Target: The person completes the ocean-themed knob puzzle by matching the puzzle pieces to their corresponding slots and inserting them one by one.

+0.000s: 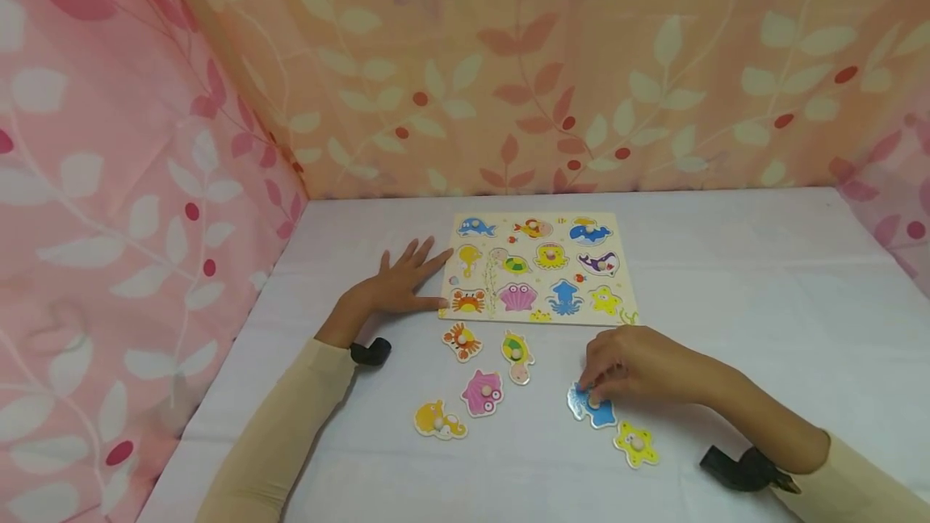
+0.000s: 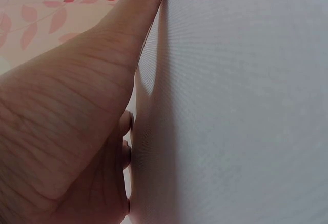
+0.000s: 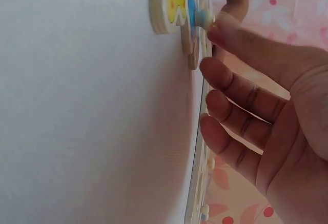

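Observation:
My right hand (image 1: 639, 366) pinches the small round knob (image 3: 203, 18) of the blue squid puzzle piece (image 1: 603, 415), with thumb and fingertips at the knob. The piece is at the white tabletop in front of the board, partly covered by my fingers in the head view. A yellow starfish piece (image 1: 635, 444) lies beside it. My left hand (image 1: 400, 281) rests with spread fingers on the table, thumb and fingertips at the left edge of the sea-animal puzzle board (image 1: 501, 220). In the left wrist view the left palm (image 2: 66, 116) hides the board.
Loose knobbed pieces lie before the board: an orange crab (image 1: 462, 341), a green turtle (image 1: 517, 353), a pink shell (image 1: 483, 394) and a yellow seahorse (image 1: 439, 420). Several knobbed pieces, such as a whale (image 1: 589, 232) and an octopus (image 1: 550, 256), sit in the board. Patterned curtains (image 1: 508, 63) enclose the table.

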Action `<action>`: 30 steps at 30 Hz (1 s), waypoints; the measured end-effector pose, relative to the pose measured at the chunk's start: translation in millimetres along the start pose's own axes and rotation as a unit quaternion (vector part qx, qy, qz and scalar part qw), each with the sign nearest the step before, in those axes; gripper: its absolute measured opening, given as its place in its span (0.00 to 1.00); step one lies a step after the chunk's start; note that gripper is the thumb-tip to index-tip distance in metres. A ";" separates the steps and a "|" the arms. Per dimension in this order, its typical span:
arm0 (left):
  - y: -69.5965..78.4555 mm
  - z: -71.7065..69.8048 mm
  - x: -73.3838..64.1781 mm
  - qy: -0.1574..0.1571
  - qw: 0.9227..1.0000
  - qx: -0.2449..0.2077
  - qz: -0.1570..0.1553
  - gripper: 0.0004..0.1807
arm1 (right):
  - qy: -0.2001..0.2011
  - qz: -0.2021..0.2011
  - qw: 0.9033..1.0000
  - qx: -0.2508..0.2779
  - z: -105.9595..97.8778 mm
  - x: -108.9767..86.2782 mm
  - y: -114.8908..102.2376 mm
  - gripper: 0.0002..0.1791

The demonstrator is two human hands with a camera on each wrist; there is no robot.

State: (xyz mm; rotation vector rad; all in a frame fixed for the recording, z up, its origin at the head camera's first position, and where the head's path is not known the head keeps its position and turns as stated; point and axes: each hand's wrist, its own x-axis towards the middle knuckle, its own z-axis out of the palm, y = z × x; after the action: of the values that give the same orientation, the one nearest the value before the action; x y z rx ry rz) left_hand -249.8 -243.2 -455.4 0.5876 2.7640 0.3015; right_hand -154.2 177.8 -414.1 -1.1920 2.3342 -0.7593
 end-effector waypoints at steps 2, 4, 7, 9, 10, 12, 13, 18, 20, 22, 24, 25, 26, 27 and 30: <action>-0.2 0.0 -0.4 0.002 1.000 0.002 0.000 0.55 | -0.008 -0.004 1.000 0.001 -0.3 0.2 -0.7 0.08; -0.4 -0.3 -0.8 0.003 1.000 0.005 0.001 0.55 | -0.014 -0.008 1.000 -0.002 -0.2 0.6 -1.1 0.08; -0.5 -0.7 -1.4 0.005 1.000 0.006 0.001 0.55 | -0.020 -0.009 1.000 -0.012 0.6 1.0 -1.3 0.07; -0.4 -0.9 -1.7 0.005 1.000 0.005 0.003 0.55 | -0.021 -0.008 1.000 -0.018 1.6 0.8 -1.4 0.08; -0.5 -1.0 -1.9 0.005 1.000 0.005 0.004 0.55 | -0.021 -0.005 1.000 -0.020 2.2 0.7 -1.2 0.09; -0.5 -1.0 -1.8 0.006 1.000 0.004 0.004 0.55 | -0.019 -0.001 1.000 -0.024 3.2 0.5 -1.3 0.10; -0.6 -0.8 -1.6 0.005 1.000 0.004 0.005 0.55 | -0.018 0.001 0.999 -0.026 3.6 0.3 -1.5 0.11; -0.2 -0.5 -0.8 0.000 1.000 0.004 -0.002 0.55 | -0.012 -0.007 0.999 -0.033 4.2 -0.9 -2.4 0.12; -0.3 -0.1 -0.5 -0.003 1.000 0.006 -0.004 0.55 | -0.012 -0.013 0.999 -0.039 4.2 -1.1 -3.1 0.12; -0.4 0.3 -0.2 -0.004 1.000 0.007 -0.003 0.56 | -0.015 -0.014 0.999 -0.044 4.3 -1.0 -4.1 0.12; -0.1 0.4 -0.3 -0.003 1.000 0.007 -0.002 0.55 | -0.017 -0.015 0.998 -0.051 4.3 -0.8 -5.3 0.11; 0.0 0.3 -0.5 -0.002 1.000 0.006 -0.001 0.55 | -0.017 -0.016 0.998 -0.055 4.2 -0.7 -6.0 0.11; 0.5 -0.1 -0.9 -0.002 1.000 0.006 0.000 0.55 | -0.017 -0.017 0.998 -0.060 4.2 -0.7 -6.5 0.11; 0.9 -0.4 -1.2 0.000 1.000 0.005 0.000 0.55 | -0.015 -0.017 0.998 -0.063 4.3 -0.7 -6.9 0.11; 2.4 -1.5 -2.1 0.003 1.000 0.003 0.003 0.55 | -0.011 -0.018 0.997 -0.077 5.0 -1.0 -7.0 0.09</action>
State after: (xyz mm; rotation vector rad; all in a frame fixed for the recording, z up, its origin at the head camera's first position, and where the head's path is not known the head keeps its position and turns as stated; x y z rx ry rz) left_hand -247.6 -242.1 -452.9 0.5968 2.7702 0.2955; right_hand -146.5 173.8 -413.4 -1.3039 2.3959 -0.5833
